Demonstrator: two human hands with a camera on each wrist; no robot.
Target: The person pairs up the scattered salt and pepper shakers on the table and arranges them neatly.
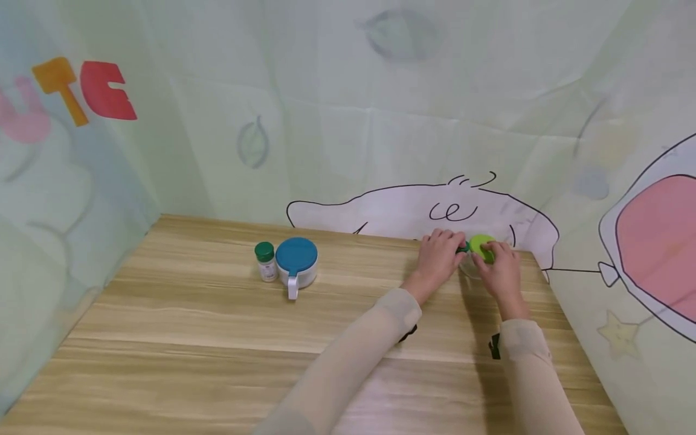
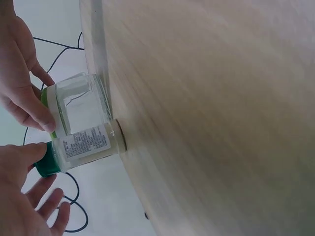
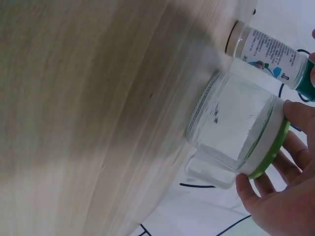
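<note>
My left hand [image 1: 439, 257] pinches the dark green cap of a small spice jar [image 2: 88, 145], a clear one with a printed label. Beside it is a clear glass jar [image 3: 231, 123] with a side handle and a white and lime-green lid [image 1: 482, 246]. My right hand [image 1: 502, 275] grips that lid from above, thumb and fingers spread around its rim. Both jars stand upright close together at the table's far right, their bases at the wood in the wrist views. In the head view the left hand hides most of the spice jar.
Farther left on the wooden table [image 1: 217, 338] stand another green-capped spice jar [image 1: 266, 263] and a white container with a blue lid [image 1: 296, 255], its handle facing the front. A printed cloth backdrop [image 1: 337, 133] rises right behind the table's back edge.
</note>
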